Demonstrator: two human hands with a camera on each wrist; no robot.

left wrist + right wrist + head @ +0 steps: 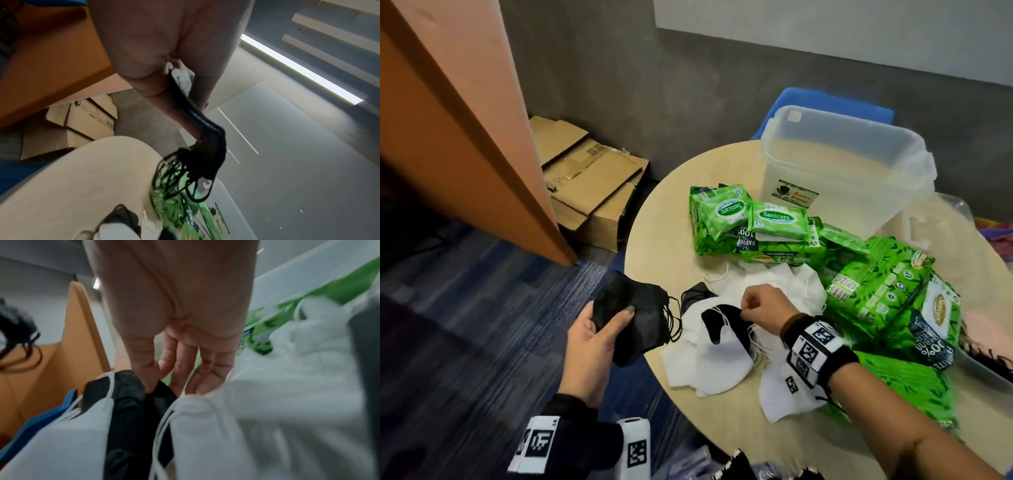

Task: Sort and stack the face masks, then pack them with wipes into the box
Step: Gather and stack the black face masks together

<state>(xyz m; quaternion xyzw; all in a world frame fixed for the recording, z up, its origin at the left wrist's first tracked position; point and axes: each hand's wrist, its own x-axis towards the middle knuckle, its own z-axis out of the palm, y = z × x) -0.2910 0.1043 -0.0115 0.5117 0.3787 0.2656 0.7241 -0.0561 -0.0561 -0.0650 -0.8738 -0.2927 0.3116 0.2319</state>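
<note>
My left hand point(599, 329) grips a stack of black masks point(633, 318) just off the round table's left edge; the left wrist view shows the stack of black masks point(205, 129) edge-on, ear loops dangling. My right hand point(756, 308) pinches a black mask point(719, 320) lying among white masks point(726, 359) on the table point(664, 240). In the right wrist view thumb and forefinger pinch the black mask point(131, 402) between white masks point(267, 418). Green wipe packs point(750, 222) lie behind the pile. The clear plastic box point(849, 164) stands open at the back.
More green wipe packs point(893, 291) crowd the table's right side. Another black mask point(693, 294) peeks from under the white ones. Cardboard boxes point(592, 192) sit on the floor beside an orange panel point(458, 137). A blue chair point(832, 102) stands behind the box.
</note>
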